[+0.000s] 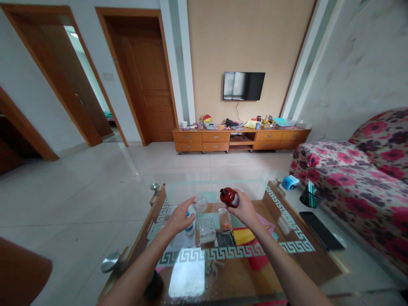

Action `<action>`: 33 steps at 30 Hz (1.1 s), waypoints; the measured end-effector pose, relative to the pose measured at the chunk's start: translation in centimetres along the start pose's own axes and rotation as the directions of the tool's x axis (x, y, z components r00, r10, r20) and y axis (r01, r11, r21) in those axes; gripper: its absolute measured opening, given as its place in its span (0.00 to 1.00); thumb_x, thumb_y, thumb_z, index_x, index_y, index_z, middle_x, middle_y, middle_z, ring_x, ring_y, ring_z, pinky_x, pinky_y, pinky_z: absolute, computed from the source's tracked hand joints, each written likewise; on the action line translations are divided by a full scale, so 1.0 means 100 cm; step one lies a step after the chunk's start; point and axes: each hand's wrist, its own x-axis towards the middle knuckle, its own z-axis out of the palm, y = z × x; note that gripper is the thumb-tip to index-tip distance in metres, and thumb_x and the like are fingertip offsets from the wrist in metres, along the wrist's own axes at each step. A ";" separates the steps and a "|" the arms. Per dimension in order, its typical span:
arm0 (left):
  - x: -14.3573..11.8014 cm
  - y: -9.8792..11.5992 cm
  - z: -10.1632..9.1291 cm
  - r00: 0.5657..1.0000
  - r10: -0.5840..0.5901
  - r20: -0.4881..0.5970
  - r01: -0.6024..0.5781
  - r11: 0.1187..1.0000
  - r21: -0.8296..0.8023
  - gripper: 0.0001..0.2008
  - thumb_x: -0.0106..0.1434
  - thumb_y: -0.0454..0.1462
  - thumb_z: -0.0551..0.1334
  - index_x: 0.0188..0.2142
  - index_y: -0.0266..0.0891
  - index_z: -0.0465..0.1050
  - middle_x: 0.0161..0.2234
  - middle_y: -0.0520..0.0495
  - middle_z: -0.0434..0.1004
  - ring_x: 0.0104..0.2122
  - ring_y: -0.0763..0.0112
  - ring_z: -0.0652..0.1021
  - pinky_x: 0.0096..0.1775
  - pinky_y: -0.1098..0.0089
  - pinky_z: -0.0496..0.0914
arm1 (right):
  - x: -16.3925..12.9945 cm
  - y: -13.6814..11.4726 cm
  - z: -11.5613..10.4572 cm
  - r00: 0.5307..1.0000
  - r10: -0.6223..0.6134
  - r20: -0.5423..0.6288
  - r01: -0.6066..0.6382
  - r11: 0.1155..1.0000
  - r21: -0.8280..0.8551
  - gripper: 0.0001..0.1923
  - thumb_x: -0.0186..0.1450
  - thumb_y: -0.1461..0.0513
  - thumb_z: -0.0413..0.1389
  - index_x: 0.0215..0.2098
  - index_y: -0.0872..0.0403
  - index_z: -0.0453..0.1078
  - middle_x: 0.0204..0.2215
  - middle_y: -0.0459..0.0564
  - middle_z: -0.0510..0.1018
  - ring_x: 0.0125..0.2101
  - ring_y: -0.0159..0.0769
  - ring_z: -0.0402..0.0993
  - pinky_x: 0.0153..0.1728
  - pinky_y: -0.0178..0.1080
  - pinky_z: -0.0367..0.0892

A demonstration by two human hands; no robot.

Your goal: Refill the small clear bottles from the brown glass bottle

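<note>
My right hand (244, 208) is wrapped round a dark red-brown bottle (227, 196) with a pale label and a small dark tip. The bottle is tilted, its top pointing left, above the glass-topped table (236, 293). My left hand (182, 217) is held to the left with thumb and fingers apart and nothing between them. Just beyond its fingertips is a clear plastic container (201, 203). A small bottle with a blue cap and label (189, 228) stands below the left palm, partly hidden by it. Between my forearms sits a clear box (207, 229).
A small clear packet with orange in it (225, 220) lies near the box. On the table's right side are a black phone (321, 230), a dark pen holder (309, 198) and a blue-and-white packet (290, 182). A flowered sofa (353, 182) flanks the right. A dark cylinder (154, 284) stands near my left forearm.
</note>
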 end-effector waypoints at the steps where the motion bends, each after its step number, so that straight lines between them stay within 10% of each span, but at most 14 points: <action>1: 0.000 0.003 0.002 1.000 0.009 0.005 -0.009 1.000 -0.018 0.35 0.60 0.31 0.62 0.68 0.45 0.68 0.70 0.43 0.70 0.67 0.56 0.73 0.69 0.49 0.65 | -0.001 -0.001 0.000 1.000 -0.027 0.010 0.028 0.999 -0.035 0.38 0.57 0.60 0.67 0.65 0.48 0.66 0.53 0.53 0.78 0.53 0.49 0.76 0.55 0.50 0.70; 16: -0.008 0.030 0.001 0.988 0.073 0.136 -0.042 0.975 -0.219 0.44 0.51 0.25 0.56 0.67 0.51 0.71 0.71 0.49 0.67 0.69 0.59 0.70 0.71 0.46 0.62 | -0.005 -0.032 -0.004 0.954 -0.259 0.153 0.301 0.808 -0.506 0.42 0.61 0.64 0.62 0.72 0.43 0.61 0.61 0.55 0.73 0.59 0.52 0.67 0.56 0.49 0.65; 33: -0.012 0.030 0.000 0.975 0.122 0.183 -0.070 0.961 -0.267 0.40 0.58 0.29 0.59 0.71 0.51 0.65 0.74 0.46 0.62 0.71 0.58 0.68 0.71 0.45 0.62 | -0.003 -0.045 0.005 0.937 -0.294 0.187 0.347 0.742 -0.573 0.41 0.63 0.65 0.62 0.73 0.42 0.62 0.64 0.55 0.71 0.63 0.54 0.63 0.62 0.53 0.58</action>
